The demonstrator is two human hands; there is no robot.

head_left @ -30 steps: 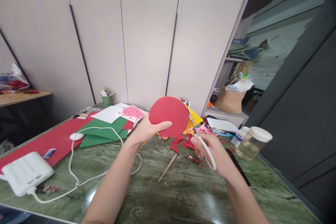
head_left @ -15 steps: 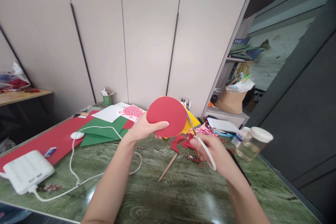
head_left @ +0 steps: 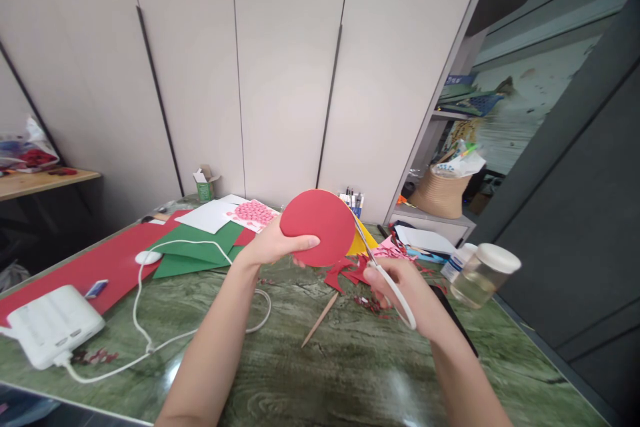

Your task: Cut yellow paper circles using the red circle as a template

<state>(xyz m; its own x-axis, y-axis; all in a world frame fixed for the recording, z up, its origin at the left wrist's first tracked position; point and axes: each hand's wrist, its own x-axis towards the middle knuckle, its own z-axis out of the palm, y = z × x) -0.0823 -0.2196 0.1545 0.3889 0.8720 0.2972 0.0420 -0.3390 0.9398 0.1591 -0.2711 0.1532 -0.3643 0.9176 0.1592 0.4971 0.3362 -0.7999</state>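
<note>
My left hand (head_left: 277, 244) pinches a round red paper disc (head_left: 320, 225) by its lower left edge and holds it upright above the green marble table (head_left: 345, 360). My right hand (head_left: 406, 290) grips white-handled scissors (head_left: 385, 276), whose blades reach up to the disc's right edge. Red paper scraps (head_left: 350, 273) lie on the table just below the disc. A yellow sheet (head_left: 364, 240) shows behind it.
A wooden stick (head_left: 320, 319) lies near the scraps. At left are a white power bank (head_left: 50, 325) with its cable (head_left: 150, 320), and red (head_left: 100, 263), green (head_left: 197, 248) and white sheets. A clear jar (head_left: 483, 273) stands at right. A shelf with a woven basket (head_left: 439, 193) is behind.
The red disc has turned slightly in my left hand and dropped a little. The scissors have stayed at its right edge, shifting slightly right.
</note>
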